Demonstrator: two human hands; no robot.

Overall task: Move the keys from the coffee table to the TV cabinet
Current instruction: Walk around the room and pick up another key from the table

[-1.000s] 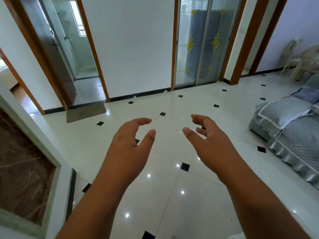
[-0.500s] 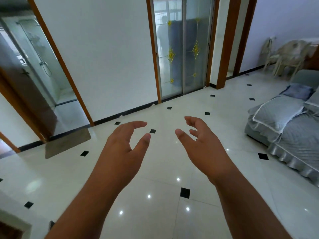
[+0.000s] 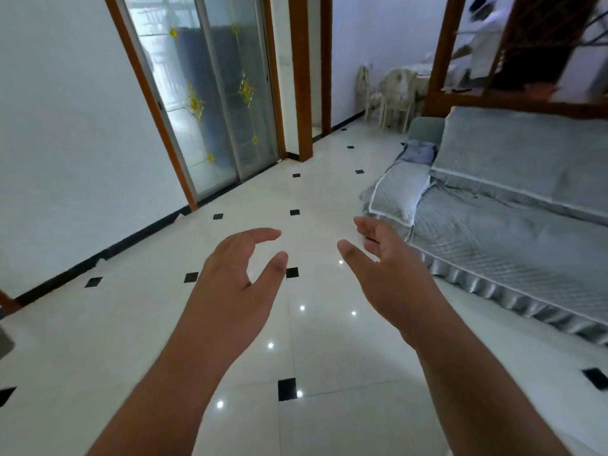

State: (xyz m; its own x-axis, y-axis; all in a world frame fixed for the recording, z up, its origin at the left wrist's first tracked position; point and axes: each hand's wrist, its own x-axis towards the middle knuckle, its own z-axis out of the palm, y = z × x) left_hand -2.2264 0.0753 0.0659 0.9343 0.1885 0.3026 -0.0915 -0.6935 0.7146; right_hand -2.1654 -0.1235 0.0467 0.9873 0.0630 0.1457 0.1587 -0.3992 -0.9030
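My left hand point(image 3: 235, 284) is held out over the glossy white floor, fingers curved and apart, holding nothing. My right hand point(image 3: 385, 274) is raised beside it, also open and empty, near the front corner of the sofa. No keys, coffee table or TV cabinet show in the head view.
A grey quilted sofa point(image 3: 513, 225) with a cushion point(image 3: 398, 189) fills the right side. Sliding glass doors point(image 3: 214, 93) stand ahead on the left, with a doorway beside them. White chairs point(image 3: 391, 93) sit far back. A wooden partition point(image 3: 513, 103) rises behind the sofa, with a person beyond it.
The view has swung right: the bathroom door and cabinet edge on the left have left the frame, and the sofa now fills the right. Both hands stay open in front.
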